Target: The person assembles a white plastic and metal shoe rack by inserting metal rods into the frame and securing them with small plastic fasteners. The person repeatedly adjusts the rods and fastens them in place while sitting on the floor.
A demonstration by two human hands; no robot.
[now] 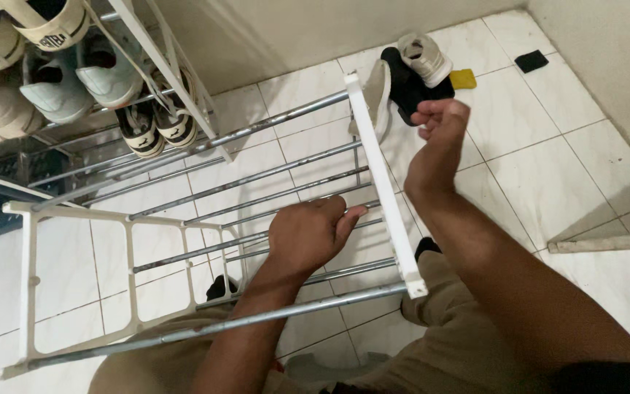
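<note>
A shoe rack of metal bars and white plastic side frames [382, 175] lies tipped over my lap above the tiled floor. My left hand [308, 235] is closed around one of the rack's grey metal bars [257, 177] near the middle. My right hand [439, 128] hovers just right of the white side frame's upper end, fingers curled in loosely, with nothing visible inside them.
A second rack [162, 44] at the upper left holds several sneakers. A beige slip-on shoe [377, 98], a black shoe, a grey sneaker [424, 58], a yellow item [464, 78] and a small black item [531, 60] lie on the white tiles by the wall.
</note>
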